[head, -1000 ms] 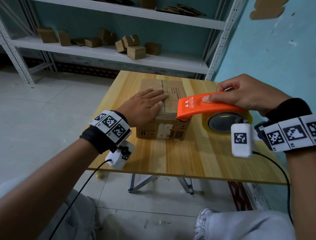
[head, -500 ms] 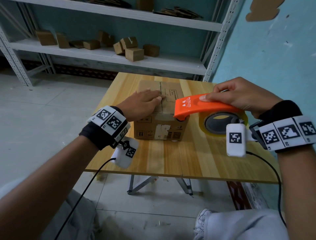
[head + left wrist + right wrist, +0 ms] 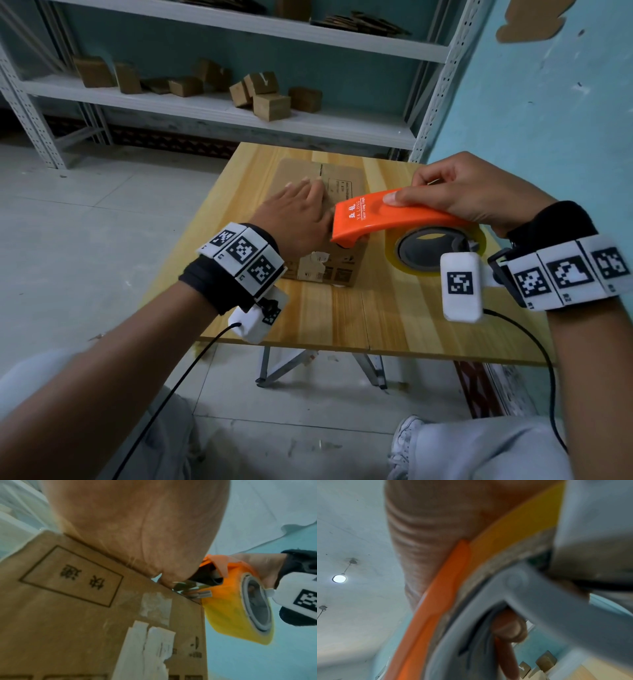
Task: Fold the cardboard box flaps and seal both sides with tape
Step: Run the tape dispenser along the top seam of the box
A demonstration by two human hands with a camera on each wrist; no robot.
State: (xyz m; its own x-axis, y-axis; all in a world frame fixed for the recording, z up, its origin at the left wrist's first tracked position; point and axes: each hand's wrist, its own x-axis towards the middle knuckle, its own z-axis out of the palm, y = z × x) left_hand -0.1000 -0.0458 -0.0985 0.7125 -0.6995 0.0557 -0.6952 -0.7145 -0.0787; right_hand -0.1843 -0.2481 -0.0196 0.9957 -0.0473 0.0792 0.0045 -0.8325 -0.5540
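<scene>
A brown cardboard box [image 3: 337, 185] with its top flaps folded down sits on the wooden table [image 3: 376, 318]. My left hand [image 3: 298, 209] lies flat on the box top [image 3: 68, 601], fingers straight, pressing the flaps. My right hand [image 3: 462, 192] grips an orange tape dispenser [image 3: 383, 216] holding a yellow tape roll [image 3: 442, 250], forefinger stretched along its top. The dispenser's front end [image 3: 205, 577] sits at the box's near top edge, right beside my left palm [image 3: 137, 527]. In the right wrist view the orange frame [image 3: 436, 601] and the roll [image 3: 513, 524] fill the picture.
A white metal shelf [image 3: 212, 109] behind the table carries several small cardboard boxes [image 3: 270, 102]. A light blue wall [image 3: 548, 102] stands close on the right. My knees and a shoe [image 3: 404, 442] are below the table's near edge. Wrist cables hang down.
The dispenser has moved left over the near top edge of the box. My left hand drew back a little toward me and stayed flat on the flaps.
</scene>
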